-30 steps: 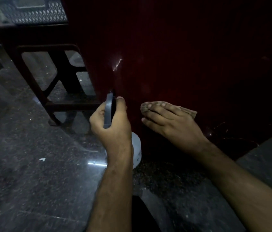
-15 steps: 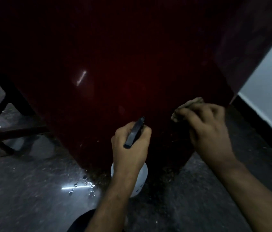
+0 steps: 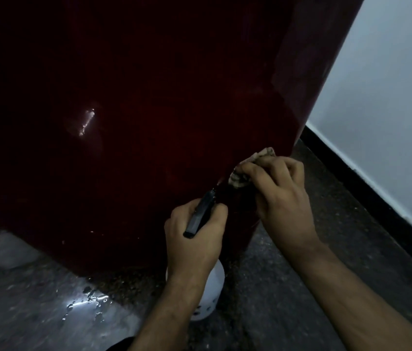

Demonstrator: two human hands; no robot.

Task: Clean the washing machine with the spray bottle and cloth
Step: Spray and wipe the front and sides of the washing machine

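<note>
Both hands busy — left hand point(image 3: 194, 239) gripping bottle point(image 3: 208, 295), right hand point(image 3: 279, 196) bunching cloth point(image 3: 255, 164) on machine point(image 3: 161, 110) corner. Risk: nozzle near cloth hand — spray probably hits fingers; wet floor point(image 3: 48, 312), slip hazard.

The floor point(image 3: 288, 287) is dark speckled stone, polished enough to throw back a bright streak of light at about 7 o'clock. Around that streak sits a scatter of water drops point(image 3: 91, 301), small beads spread loosely over the wet patch. The washing machine point(image 3: 149, 122), deep red, stands on the floor and fills the frame from 9 through 12 to 1 o'clock; its lower edge meets the stone just above the drops. A band of gritty brown specks lies along that edge. At 3 o'clock the floor runs to a black skirting point(image 3: 366, 193) under a pale wall point(image 3: 389, 97).
</note>
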